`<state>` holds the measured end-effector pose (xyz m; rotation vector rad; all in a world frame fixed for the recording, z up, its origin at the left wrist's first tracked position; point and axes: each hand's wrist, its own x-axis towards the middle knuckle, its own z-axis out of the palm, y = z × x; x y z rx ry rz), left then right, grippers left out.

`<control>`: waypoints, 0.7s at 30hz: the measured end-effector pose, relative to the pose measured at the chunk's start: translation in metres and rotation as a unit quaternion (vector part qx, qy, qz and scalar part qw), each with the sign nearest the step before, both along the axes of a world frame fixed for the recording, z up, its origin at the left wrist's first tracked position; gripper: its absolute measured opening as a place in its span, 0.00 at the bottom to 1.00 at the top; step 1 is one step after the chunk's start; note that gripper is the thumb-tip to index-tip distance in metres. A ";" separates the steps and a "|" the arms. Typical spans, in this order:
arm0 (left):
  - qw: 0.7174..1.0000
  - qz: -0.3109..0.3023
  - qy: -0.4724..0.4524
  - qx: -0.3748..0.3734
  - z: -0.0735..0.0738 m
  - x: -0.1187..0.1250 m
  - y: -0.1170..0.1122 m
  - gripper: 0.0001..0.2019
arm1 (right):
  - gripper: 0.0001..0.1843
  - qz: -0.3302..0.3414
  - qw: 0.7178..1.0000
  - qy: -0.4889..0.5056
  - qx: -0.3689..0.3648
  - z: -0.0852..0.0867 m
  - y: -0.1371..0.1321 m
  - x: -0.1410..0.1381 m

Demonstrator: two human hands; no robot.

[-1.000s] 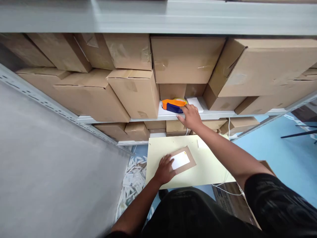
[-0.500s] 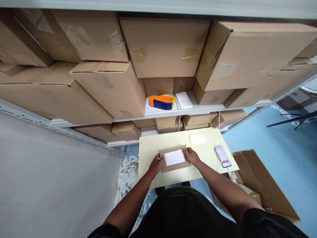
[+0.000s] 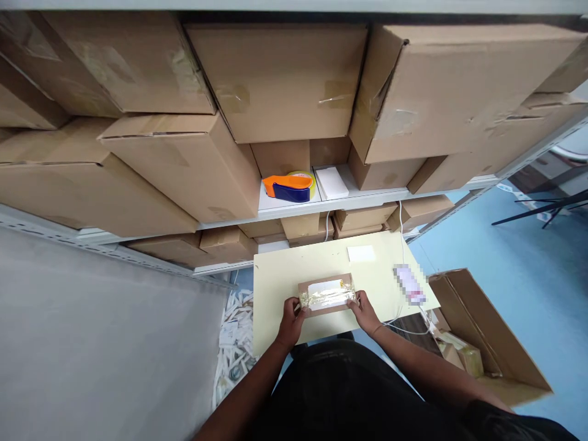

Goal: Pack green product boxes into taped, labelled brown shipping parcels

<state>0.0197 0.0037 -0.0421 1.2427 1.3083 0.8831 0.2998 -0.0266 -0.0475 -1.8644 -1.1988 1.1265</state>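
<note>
A small brown cardboard box (image 3: 326, 309) with a white label (image 3: 325, 286) on top is held over the pale yellow table (image 3: 275, 275). Shiny, wrinkled clear tape (image 3: 327, 297) runs lengthwise across it, over part of the label. My left hand (image 3: 291, 318) grips the box's left end, thumb at the near corner. At the right end, my right hand (image 3: 364, 308) closes on the box, its thumb on the near side. Both palms' undersides are out of sight.
On the shelf above lie an orange and blue tape dispenser (image 3: 288, 187) and a white stack (image 3: 332, 182). A white card (image 3: 361, 253) and a phone (image 3: 410, 284) rest on the table. An open carton (image 3: 491, 331) stands right; paper scraps (image 3: 232, 343) cover the floor left.
The view has shifted slightly. Both hands still hold the box, and my right hand has moved lower on its right end. Shiny tape now shows across the label, where it looked plain before.
</note>
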 end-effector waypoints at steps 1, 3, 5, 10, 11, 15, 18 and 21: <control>1.000 -0.003 0.002 0.002 0.002 -0.003 0.001 0.21 | 0.18 -0.003 1.000 -0.005 -0.002 -0.001 -0.001 -0.001; 0.999 -0.025 0.028 0.018 0.009 -0.012 0.009 0.18 | 0.18 -0.004 1.000 -0.017 -0.003 0.003 -0.001 -0.001; 0.994 -0.058 0.089 0.034 0.022 -0.022 0.023 0.17 | 0.19 -0.006 1.000 -0.027 -0.004 0.011 -0.002 0.000; 0.954 -0.138 0.238 0.116 0.064 -0.014 0.087 0.10 | 0.20 -0.061 0.997 -0.041 -0.006 0.019 -0.021 0.010; 0.940 -0.176 0.255 0.141 0.071 -0.002 0.101 0.10 | 0.20 -0.071 0.996 -0.046 -0.016 0.016 -0.027 0.013; 0.833 -0.368 0.355 0.211 0.082 0.066 0.149 0.12 | 0.20 -0.061 0.995 -0.041 -0.072 -0.003 -0.039 0.036; 0.745 -0.450 0.439 0.222 0.071 0.126 0.174 0.12 | 0.19 -0.014 0.995 -0.029 -0.096 -0.015 -0.029 0.064; 0.713 -0.477 0.470 0.209 0.051 0.178 0.192 0.11 | 0.17 0.024 0.994 -0.025 -0.108 -0.019 -0.010 0.092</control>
